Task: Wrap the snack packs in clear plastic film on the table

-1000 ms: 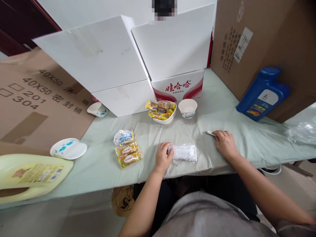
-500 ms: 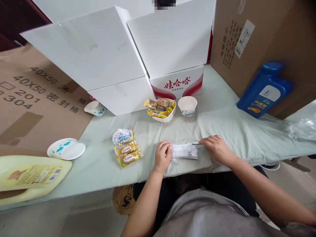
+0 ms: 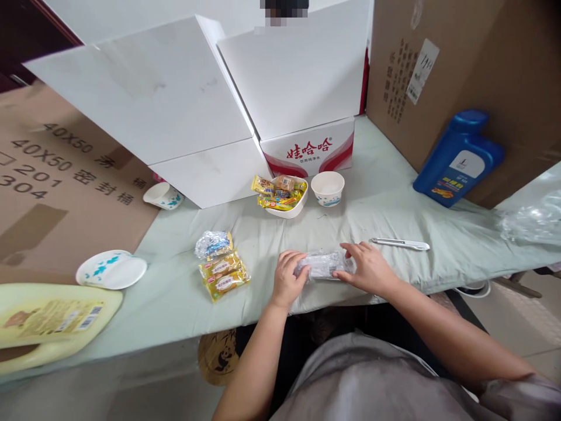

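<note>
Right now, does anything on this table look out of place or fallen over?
Yes. A paper cup lies on its side left of the white boxes. A yellow jug lies flat at the table's left end. Both hands hold a clear packet.

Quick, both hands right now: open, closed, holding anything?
Left hand: fingers curled on the left end of the clear plastic packet, gripping it.
Right hand: on the packet's right end, gripping it; the utility knife lies apart on the cloth.
</note>
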A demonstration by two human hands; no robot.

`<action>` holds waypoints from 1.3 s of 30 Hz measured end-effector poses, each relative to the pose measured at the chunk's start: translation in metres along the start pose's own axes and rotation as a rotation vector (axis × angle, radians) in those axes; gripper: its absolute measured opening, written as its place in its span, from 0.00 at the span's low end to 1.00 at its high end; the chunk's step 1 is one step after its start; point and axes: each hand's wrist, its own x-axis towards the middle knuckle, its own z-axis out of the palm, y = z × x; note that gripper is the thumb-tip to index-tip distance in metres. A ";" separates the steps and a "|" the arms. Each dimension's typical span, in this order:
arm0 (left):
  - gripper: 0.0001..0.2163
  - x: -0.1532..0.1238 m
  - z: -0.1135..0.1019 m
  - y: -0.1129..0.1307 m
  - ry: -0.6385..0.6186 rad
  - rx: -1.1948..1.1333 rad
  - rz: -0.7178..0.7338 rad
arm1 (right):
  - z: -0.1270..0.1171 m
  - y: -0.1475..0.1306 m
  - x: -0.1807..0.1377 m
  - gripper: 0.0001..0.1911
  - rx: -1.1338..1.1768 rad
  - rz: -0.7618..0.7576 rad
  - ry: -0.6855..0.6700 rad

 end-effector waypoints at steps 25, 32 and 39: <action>0.12 -0.029 -0.032 0.073 -0.589 0.256 0.131 | -0.059 0.006 -0.018 0.11 -0.076 -0.098 -0.548; 0.09 -0.011 -0.034 0.067 -0.546 0.457 -0.075 | -0.046 -0.009 -0.003 0.14 -0.222 -0.106 -0.576; 0.25 0.014 -0.012 0.041 -0.487 0.484 -0.016 | 0.004 0.022 0.024 0.21 -0.123 -0.101 -0.081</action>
